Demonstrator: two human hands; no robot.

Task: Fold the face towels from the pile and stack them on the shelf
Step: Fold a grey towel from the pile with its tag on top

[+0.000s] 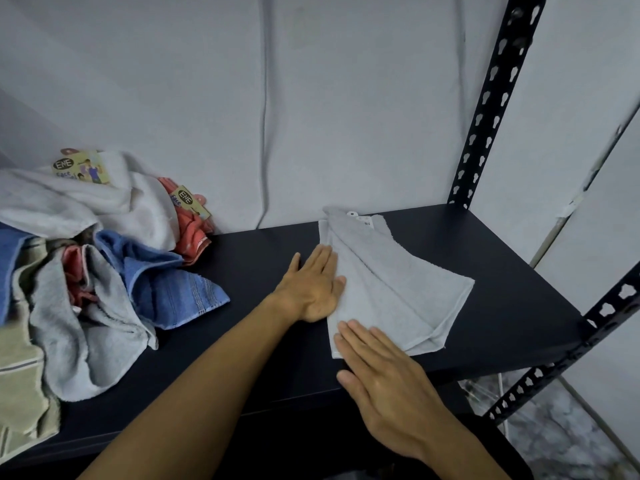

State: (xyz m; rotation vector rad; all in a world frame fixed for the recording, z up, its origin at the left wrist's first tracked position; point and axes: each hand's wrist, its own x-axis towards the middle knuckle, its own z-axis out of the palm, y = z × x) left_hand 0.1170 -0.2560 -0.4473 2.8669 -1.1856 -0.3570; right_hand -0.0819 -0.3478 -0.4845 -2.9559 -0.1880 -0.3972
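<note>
A light grey face towel (388, 278) lies partly folded in long overlapping layers on the dark shelf board (263, 258), right of centre, with a white tag at its far end. My left hand (311, 285) lies flat with straight fingers against the towel's left edge. My right hand (384, 379) is flat too, its fingertips pressing the towel's near corner. A loose pile of towels (86, 271) in white, blue, red, grey and beige sits at the left of the shelf, some with paper labels.
Black perforated metal uprights (491, 109) and a slanted brace (568, 358) frame the shelf's right end. A pale grey wall stands right behind. Bare shelf board lies between the pile and the grey towel.
</note>
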